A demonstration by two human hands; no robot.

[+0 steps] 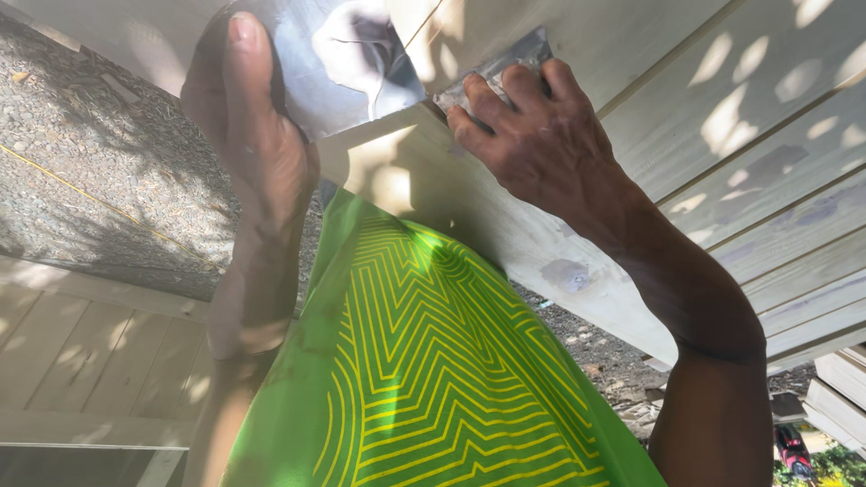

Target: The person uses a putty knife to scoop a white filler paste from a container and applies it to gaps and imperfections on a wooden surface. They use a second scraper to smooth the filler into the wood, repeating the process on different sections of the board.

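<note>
My left hand (248, 126) grips a wide flat metal blade (311, 72) from below, thumb along its edge. A smear of pale filler (361, 45) lies on the blade. My right hand (532, 135) presses a small metal putty knife (510, 63) flat against a pale painted wooden panel (722, 117) made of grooved boards. Its fingers cover most of the knife, so only the blade tip shows. The two tools almost touch at the panel's near edge board (505, 243).
My green shirt with a yellow line pattern (424, 370) fills the lower middle. Grey gravel ground (90, 153) lies at the left, with another pale boarded panel (90, 352) below it. Stacked boards (834, 388) and a small red object (792, 448) sit at the lower right.
</note>
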